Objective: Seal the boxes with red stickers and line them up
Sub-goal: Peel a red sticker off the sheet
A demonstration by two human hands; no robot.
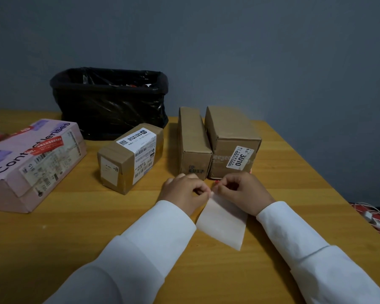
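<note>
My left hand [184, 191] and my right hand [241, 189] meet at the top edge of a pale sticker backing sheet [224, 222] that hangs down over the table. Both pinch that edge; a bit of red sticker [216, 183] shows at my right fingertips. Just beyond stand two brown boxes side by side, a narrow one [192, 141] and a wider one [230, 137] with a white label. To their left lies a brown box [130, 156] with a shipping label, set askew. A pink box [31, 161] with red stickers on top lies at far left.
A bin lined with a black bag [110, 102] stands at the back of the wooden table [75, 227]. The table's right edge runs diagonally; red and white cables [375, 218] lie on the floor beyond it. A grey wall is behind.
</note>
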